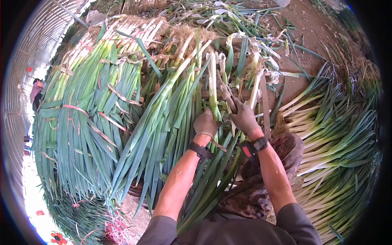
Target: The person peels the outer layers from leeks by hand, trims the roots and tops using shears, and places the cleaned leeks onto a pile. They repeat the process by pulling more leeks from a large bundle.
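Observation:
My left hand (pixel 206 123), in a brown glove, is closed round the green part of a leek (pixel 212 79) whose white end points away from me. Just right of it, my gloved right hand (pixel 243 116) is closed on a brownish strip (pixel 225 92), perhaps a dry outer leaf, beside the leek's stalk. Green leaves of the leek hang down between my forearms. To the left lie loose leeks (pixel 175 81) with their roots at the far end.
Tied leek bundles (pixel 81 118) are piled at the left. Many leeks (pixel 322 134) lie in a heap at the right. Peeled leaves (pixel 232 14) litter the far ground. Pink ties (pixel 116 228) lie at the lower left. A person (pixel 36 92) is at the far left edge.

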Available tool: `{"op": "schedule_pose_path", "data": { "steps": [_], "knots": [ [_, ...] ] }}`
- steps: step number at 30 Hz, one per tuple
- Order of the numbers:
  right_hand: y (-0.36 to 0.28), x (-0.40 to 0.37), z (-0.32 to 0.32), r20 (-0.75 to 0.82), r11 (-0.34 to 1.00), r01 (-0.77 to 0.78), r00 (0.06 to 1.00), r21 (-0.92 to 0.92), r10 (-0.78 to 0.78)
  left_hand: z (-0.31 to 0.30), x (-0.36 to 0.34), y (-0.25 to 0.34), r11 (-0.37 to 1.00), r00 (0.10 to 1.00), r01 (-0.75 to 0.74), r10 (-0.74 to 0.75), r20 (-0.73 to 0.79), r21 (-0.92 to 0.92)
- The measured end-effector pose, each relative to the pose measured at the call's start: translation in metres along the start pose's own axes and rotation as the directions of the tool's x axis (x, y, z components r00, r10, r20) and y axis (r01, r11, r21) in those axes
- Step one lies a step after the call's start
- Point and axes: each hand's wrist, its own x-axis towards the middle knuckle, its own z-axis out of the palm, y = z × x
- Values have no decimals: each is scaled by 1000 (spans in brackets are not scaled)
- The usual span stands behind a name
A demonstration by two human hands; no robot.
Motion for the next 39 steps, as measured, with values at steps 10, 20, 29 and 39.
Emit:
{"op": "schedule_pose_path", "data": {
  "steps": [10,20,29,39],
  "knots": [
    [-13,-127,-21,207,997,-25,978,-69,39,20,-16,3,986,978,-167,167,-128,12],
    [-32,-92,-34,56,992,-123,991,10,122,-57,-30,5,934,922,-350,356,-153,66],
    [-52,-132,-6,222,984,9,974,178,-49,-157,59,-90,932,977,17,61,-203,362],
    [-65,-184,-33,219,978,-35,976,204,-10,-58,-9,-46,950,975,-209,183,-129,-230]
  ]
}}
